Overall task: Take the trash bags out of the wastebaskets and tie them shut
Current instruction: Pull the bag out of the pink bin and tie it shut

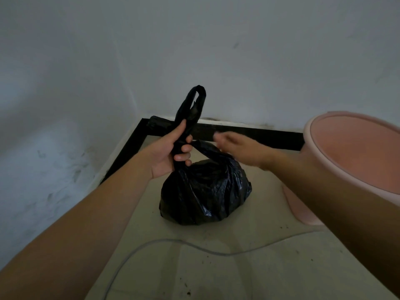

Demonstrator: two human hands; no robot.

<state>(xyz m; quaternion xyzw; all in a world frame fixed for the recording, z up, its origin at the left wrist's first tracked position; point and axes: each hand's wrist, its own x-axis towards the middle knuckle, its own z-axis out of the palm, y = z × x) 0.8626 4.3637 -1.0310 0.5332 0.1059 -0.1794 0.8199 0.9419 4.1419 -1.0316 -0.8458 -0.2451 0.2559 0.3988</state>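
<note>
Head view: the black trash bag (205, 191) sits on the floor (249, 267) beside the pink wastebasket (355, 156). The left hand (173, 152) is clenched around one twisted handle; the right hand (236, 146) is blurred, grip unclear. If the left fist loosens, the twist could unwind; a hard pull might tear thin plastic.

The left forearm runs from the lower left of the frame up toward the centre. Its left hand (173, 148) is fisted, thumb pointing up, fingers (184, 156) curled tight around a twisted black bag neck (188, 118). The right forearm crosses from the lower right edge toward the centre. The right hand (236, 144) is blurred, palm down, fingers loosely extended leftward, gripping nothing visible.
</note>
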